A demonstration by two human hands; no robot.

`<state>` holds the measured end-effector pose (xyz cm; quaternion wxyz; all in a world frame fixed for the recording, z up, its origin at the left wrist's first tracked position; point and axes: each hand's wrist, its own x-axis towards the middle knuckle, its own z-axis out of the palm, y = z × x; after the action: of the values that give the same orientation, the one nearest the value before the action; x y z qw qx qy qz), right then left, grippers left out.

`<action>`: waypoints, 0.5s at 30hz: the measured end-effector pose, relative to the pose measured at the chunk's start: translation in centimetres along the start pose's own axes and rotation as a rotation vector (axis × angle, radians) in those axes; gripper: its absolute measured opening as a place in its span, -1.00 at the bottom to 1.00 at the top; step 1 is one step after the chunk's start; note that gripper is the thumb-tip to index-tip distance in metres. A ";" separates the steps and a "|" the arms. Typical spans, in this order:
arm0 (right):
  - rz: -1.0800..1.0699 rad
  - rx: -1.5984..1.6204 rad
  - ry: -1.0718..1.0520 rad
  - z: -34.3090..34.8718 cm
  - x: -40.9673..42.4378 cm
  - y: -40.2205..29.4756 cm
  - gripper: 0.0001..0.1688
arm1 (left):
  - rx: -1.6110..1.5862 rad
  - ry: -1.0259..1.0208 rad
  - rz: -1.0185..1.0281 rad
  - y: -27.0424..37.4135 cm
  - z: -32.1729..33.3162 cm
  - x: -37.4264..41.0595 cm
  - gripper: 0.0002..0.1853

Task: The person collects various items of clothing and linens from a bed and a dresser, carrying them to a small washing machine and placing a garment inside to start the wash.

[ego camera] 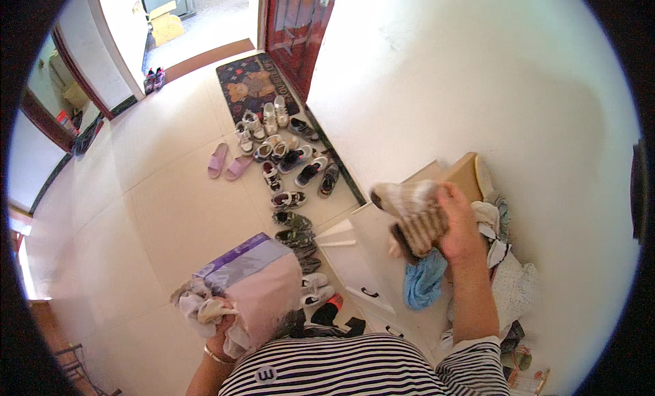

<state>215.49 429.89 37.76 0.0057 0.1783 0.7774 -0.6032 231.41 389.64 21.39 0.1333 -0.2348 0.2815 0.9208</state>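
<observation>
My right hand [460,227] grips a brown-and-white striped fabric bundle [419,222], blurred, perhaps folded socks. It is above a white cabinet [368,257]. A blue cloth [423,281] lies on the cabinet top, just below that bundle. At lower left, my left hand [221,324] is closed around crumpled pale cloth pieces [202,309], which hide most of its fingers. Beside the cloth, against my striped shirt, is a large pink, grey and purple plastic package [261,288]. Whether the left hand also grips the package is hidden.
Several shoes [291,163] stand along the wall, up to a bear-patterned doormat [250,86] by the red door [294,37]. Pink slippers [217,160] lie on the tiles. A cardboard box [460,173] and piled cloths [517,288] sit on the cabinet against the wall.
</observation>
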 end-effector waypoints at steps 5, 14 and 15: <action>-0.046 0.258 -0.168 1.7 4.4 3.5 -0.63 | -0.017 0.033 -0.089 0.7 0.4 -0.3 -0.66; -0.499 -0.507 0.102 5.5 9.3 4.7 -0.20 | 0.160 -0.062 -0.068 0.0 1.0 2.7 -0.67; -0.592 -0.645 0.179 4.1 7.4 5.2 -0.21 | 0.172 -0.071 -0.066 0.0 1.0 2.9 -0.67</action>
<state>209.19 429.12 30.08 -0.1791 -0.0113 0.9408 -0.2876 228.58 390.50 20.66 0.1930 -0.1990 0.3469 0.8960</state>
